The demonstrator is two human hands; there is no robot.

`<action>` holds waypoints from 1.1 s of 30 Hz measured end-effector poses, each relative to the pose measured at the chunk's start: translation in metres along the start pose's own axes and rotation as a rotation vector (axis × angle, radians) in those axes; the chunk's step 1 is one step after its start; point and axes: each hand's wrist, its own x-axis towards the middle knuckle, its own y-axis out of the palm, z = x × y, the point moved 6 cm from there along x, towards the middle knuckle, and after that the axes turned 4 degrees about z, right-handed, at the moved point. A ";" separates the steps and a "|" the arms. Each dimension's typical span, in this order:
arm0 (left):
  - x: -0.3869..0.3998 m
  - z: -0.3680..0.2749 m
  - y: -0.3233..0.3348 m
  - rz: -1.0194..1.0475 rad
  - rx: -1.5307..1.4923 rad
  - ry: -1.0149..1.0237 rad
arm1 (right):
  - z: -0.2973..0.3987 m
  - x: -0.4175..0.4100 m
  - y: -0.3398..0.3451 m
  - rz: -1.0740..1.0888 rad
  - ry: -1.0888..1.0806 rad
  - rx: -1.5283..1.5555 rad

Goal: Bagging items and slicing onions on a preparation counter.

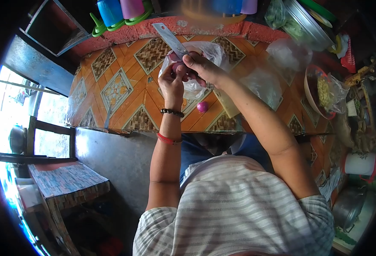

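Note:
My right hand [204, 68] grips a broad-bladed kitchen knife [170, 38], its blade pointing up and away to the left, with a small hole near the far end. In my left hand [171, 84] is a red onion [177, 66], pinched by thumb and fingers close under the blade. Both hands are over an opened clear plastic bag [215, 51], and dark red shapes show in it, partly hidden by the knife and hands. A shiny purple onion [202, 107] lies on the table nearer to me. Right of it, a pale cutting board [228, 104] is partly covered by my right forearm.
The patterned table [149, 83] reaches to a red ledge [127, 35] with coloured cups [109, 12]. At right stand a bowl [312, 92] holding a bag of yellowish food [325, 92] and crumpled plastic bags [288, 54]. A metal basin [309, 25] leans at the upper right.

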 end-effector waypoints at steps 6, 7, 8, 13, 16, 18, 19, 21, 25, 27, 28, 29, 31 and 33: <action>-0.011 -0.003 0.004 -0.078 0.092 0.027 | 0.011 -0.007 0.002 -0.286 -0.034 -0.176; -0.012 -0.002 0.005 -0.078 0.093 0.026 | 0.011 -0.008 0.001 -0.286 -0.033 -0.175; -0.013 -0.003 0.005 -0.071 0.145 0.055 | 0.007 -0.006 0.002 -0.229 0.036 -0.104; -0.010 0.007 0.005 -0.091 0.390 0.191 | -0.006 -0.003 0.000 -0.125 0.137 -0.015; -0.015 0.003 0.012 -0.076 0.423 0.240 | -0.012 -0.005 -0.002 -0.149 0.192 0.001; -0.019 0.003 0.012 -0.070 0.419 0.158 | -0.012 -0.007 0.002 -0.149 0.220 0.003; -0.018 0.007 0.010 -0.069 0.421 0.158 | -0.012 -0.008 0.003 -0.149 0.247 0.004; -0.016 0.009 0.011 0.009 0.381 0.196 | -0.021 -0.007 0.000 -0.176 0.267 0.091; -0.015 0.011 0.000 0.180 -0.124 0.034 | -0.002 -0.014 0.006 -0.154 0.237 0.266; -0.012 0.005 -0.002 0.224 -0.076 -0.046 | -0.006 -0.009 0.000 -0.219 0.078 0.103; -0.008 0.006 -0.005 0.231 -0.051 -0.083 | -0.005 -0.007 -0.001 -0.226 -0.006 0.000; -0.007 0.005 -0.006 0.230 -0.109 -0.200 | -0.001 -0.006 -0.001 -0.303 -0.090 -0.118; -0.004 0.011 -0.010 0.227 -0.171 -0.221 | 0.000 -0.010 0.006 -0.306 -0.146 -0.260; -0.001 0.012 -0.008 0.230 -0.331 -0.243 | -0.001 -0.011 0.012 -0.322 -0.258 -0.358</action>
